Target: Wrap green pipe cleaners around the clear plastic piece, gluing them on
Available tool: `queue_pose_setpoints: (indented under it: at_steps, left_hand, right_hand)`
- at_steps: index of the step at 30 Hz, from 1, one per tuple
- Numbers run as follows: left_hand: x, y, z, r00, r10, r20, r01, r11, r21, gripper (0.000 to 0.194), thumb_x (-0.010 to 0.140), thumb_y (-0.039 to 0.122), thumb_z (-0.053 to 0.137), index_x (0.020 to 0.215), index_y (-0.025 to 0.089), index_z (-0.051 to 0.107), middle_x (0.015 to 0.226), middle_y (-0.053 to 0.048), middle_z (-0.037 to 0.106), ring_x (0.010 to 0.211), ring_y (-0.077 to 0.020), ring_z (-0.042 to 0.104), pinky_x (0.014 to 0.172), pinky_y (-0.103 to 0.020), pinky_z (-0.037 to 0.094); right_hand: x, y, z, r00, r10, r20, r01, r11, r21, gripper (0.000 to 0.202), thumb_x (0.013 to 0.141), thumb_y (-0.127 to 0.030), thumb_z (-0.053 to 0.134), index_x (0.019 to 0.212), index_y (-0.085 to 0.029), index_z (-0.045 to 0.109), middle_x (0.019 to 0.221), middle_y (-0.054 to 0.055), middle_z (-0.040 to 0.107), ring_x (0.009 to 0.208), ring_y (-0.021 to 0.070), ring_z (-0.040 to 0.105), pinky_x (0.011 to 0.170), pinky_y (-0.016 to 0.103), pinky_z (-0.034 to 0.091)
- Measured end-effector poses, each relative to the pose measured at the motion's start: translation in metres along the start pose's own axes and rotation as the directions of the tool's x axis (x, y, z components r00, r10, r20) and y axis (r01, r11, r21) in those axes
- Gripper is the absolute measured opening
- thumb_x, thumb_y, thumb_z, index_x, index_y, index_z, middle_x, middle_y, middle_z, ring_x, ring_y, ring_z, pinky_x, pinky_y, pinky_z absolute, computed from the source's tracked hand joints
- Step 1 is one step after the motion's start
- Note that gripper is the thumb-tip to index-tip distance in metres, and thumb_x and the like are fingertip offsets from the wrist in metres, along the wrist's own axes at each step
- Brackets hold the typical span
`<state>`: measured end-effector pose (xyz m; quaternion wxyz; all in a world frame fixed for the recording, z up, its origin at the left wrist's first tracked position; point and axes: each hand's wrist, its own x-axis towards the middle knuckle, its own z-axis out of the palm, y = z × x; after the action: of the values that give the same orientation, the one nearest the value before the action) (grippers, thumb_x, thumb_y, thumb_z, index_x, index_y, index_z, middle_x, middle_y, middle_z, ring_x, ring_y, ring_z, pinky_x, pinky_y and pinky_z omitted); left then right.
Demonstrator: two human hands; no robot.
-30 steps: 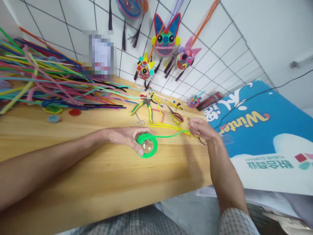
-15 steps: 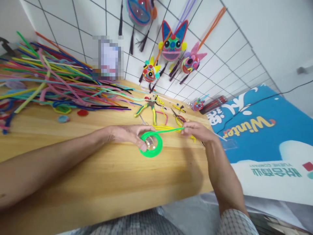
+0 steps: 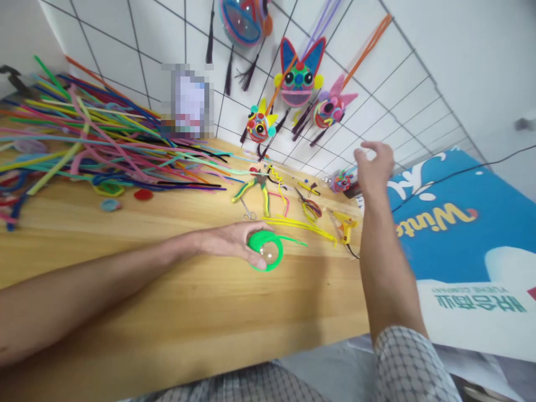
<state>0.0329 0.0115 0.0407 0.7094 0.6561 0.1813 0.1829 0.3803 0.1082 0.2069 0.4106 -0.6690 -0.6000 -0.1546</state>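
Note:
My left hand (image 3: 243,243) is closed around a clear ball (image 3: 269,254) wound with green pipe cleaner (image 3: 256,241). A loose green end sticks out to the right above the wooden table. Raised at the right, my right hand (image 3: 376,167) has its fingers curved and apart, with nothing seen in it. Just left of that hand, a small colourful decorated ball (image 3: 342,181) sits at the table's back. A yellow glue gun (image 3: 347,228) lies below it, its cord running to the table's right edge.
Beyond my left hand lie pliers (image 3: 264,195), small scissors (image 3: 248,214), larger scissors (image 3: 310,207) and yellow pipe cleaners (image 3: 299,224). A heap of coloured pipe cleaners (image 3: 104,134) covers the back left. Decorated balls with tassels (image 3: 298,81) hang on the wall grid. A blue printed board (image 3: 473,223) stands right.
My right hand has let go of the green pipe cleaner's end and moved up and away. My left hand has turned the ball slightly and shifted a little right. The glue gun has come into sight.

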Motion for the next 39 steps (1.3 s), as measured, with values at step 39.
queue_pose_setpoints:
  at_steps: [39]
  left_hand:
    - [-0.005,-0.016,0.027,0.950,0.198,-0.241,-0.047,0.855,0.516,0.076,0.093,0.056,0.077,0.153,0.018,0.051,0.150,-0.020,0.061,0.139,-0.0401,0.058,0.123,-0.059,0.044]
  right_hand:
    - [-0.261,-0.065,0.019,0.716,0.152,0.681,-0.679,0.380,0.629,0.026,0.075,-0.037,0.088,0.083,-0.029,0.064,0.080,-0.004,0.062,0.075,0.0163,0.058,0.071,0.030,0.052]
